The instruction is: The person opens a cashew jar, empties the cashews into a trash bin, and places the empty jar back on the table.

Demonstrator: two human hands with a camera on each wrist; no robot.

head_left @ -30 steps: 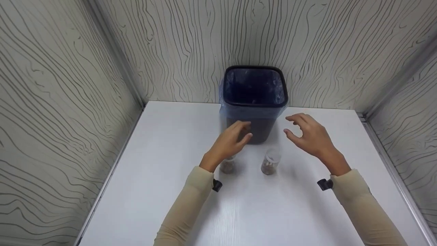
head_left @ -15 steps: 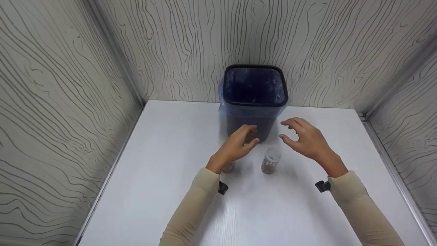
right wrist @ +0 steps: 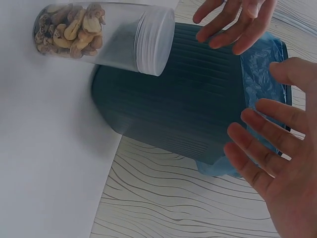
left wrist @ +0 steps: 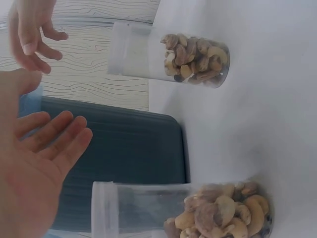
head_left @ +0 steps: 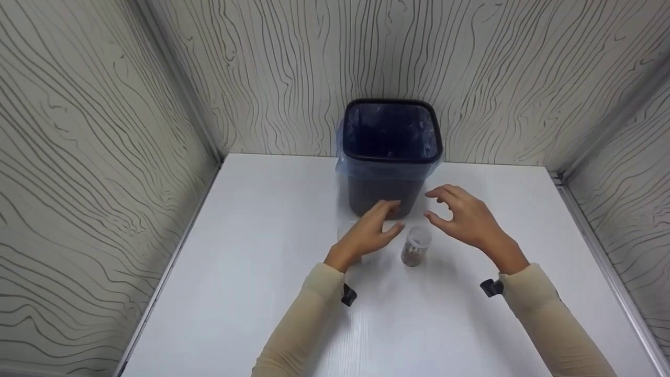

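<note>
Two clear plastic jars stand upright on the white table, each partly filled with cashew nuts and closed with a translucent lid. The right jar (head_left: 416, 247) shows between my hands; in the right wrist view its lid (right wrist: 155, 40) is plain. My left hand (head_left: 368, 234) hovers over the left jar (left wrist: 183, 210) with loosely bent fingers and hides most of it in the head view. To the right of the right jar my right hand (head_left: 467, 219) is held in the air, thumb and fingers apart. Both hands hold nothing.
Behind the jars a dark grey bin (head_left: 374, 191) stands against the back wall, lined with a blue bag (head_left: 387, 170) under its black rim. Wood-patterned panels (head_left: 282, 78) enclose the table (head_left: 251, 251) at the back and sides.
My left hand has moved right and toward me, covering more of the left jar. My right hand has drifted slightly left and toward me, nearer the right jar. The jars and bin stay put.
</note>
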